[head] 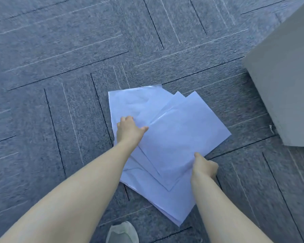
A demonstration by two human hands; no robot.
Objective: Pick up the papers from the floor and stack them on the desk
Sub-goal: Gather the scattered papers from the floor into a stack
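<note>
Both arms reach down, extended. Left hand (128, 129) rests on the fanned papers (179, 130), fingers curled; grip cannot be confirmed. Right hand (204, 166) pinches the top sheet's near edge. Papers lie on the carpet floor (60, 67) beside a grey cabinet (284, 85).

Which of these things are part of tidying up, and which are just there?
Part of the job:
papers, fanned on the carpet
left hand, resting on them
right hand, at their edge

Just there:
grey cabinet
shoe
</note>
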